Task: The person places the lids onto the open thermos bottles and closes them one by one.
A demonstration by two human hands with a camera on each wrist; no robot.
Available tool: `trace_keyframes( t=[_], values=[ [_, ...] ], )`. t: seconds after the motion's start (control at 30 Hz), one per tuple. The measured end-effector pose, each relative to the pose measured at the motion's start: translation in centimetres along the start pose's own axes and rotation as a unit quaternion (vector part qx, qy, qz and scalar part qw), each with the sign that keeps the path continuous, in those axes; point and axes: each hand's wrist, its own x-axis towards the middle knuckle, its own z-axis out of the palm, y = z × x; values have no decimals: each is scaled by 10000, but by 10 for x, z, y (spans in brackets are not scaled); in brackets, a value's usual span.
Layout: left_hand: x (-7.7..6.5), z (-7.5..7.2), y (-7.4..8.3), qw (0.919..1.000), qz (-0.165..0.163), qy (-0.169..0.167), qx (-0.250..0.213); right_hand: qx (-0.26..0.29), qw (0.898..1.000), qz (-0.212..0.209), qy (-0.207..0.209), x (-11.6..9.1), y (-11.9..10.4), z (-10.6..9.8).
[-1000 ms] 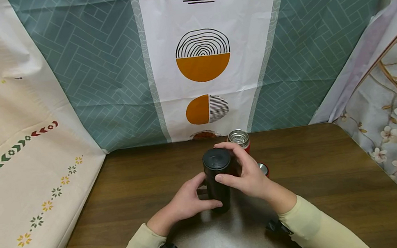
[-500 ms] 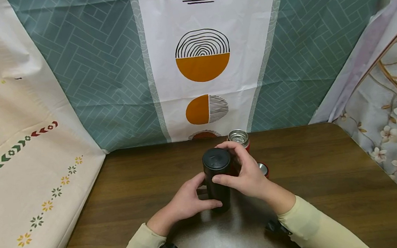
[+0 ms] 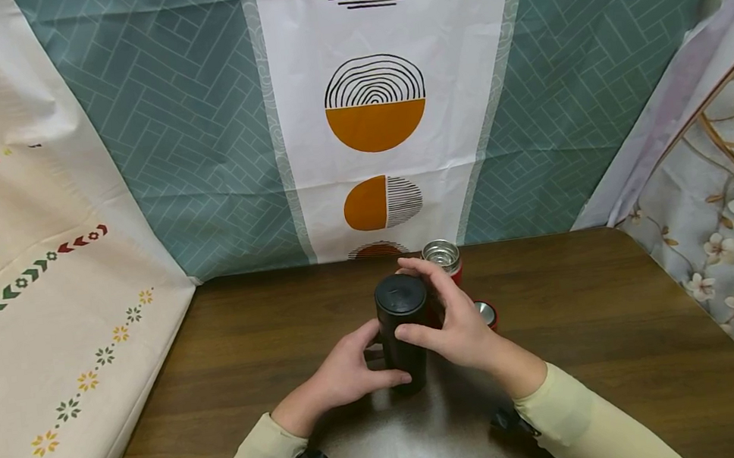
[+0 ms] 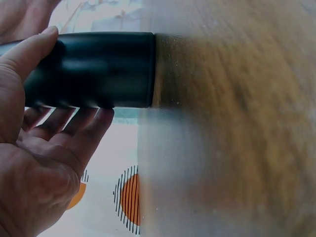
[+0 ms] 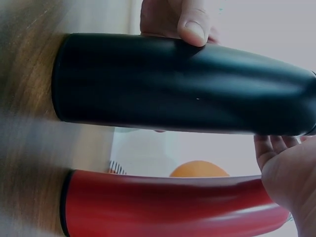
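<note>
A black thermos (image 3: pixel 404 350) with a dark round lid (image 3: pixel 400 294) stands upright on the table. My left hand (image 3: pixel 346 373) grips its lower body, thumb across the near side and fingers behind, as the left wrist view confirms on the thermos (image 4: pixel 103 69). Around its upper part is my right hand (image 3: pixel 460 327), the thumb on the body just under the lid. The right index finger arches behind the lid, and its contact there is hidden. In the right wrist view, other right fingertips (image 5: pixel 276 143) touch the black wall near the top.
Behind my right hand stands a red thermos (image 3: pixel 458 274), its top uncovered and silvery inside. A small red cap (image 3: pixel 487 313) with a metallic inside lies right of it, partly covered by my hand. Patterned cloths hang around the brown wooden table (image 3: pixel 268 317).
My right thumb and index finger have shifted slightly on the upper thermos, the index finger now a little higher. The left hand and both thermoses stay in place.
</note>
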Motion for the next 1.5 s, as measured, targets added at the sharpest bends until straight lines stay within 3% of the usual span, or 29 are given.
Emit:
trace_keyframes(
  t=[0.17,0.27,1.17,1.5],
  values=[
    [-1,0,-1,10000,-26,13,7,330,9981,-263,-442,2,-1,-1],
    [-1,1,-1,10000,-27,6,-9,347,9979,-272,-471,2,-2,0],
    [0,1,-2,10000,92,-4,10,-219,9994,169,200,-2,-7,3],
    [0,1,-2,9999,114,3,42,-278,9984,146,469,-2,-8,9]
  ],
)
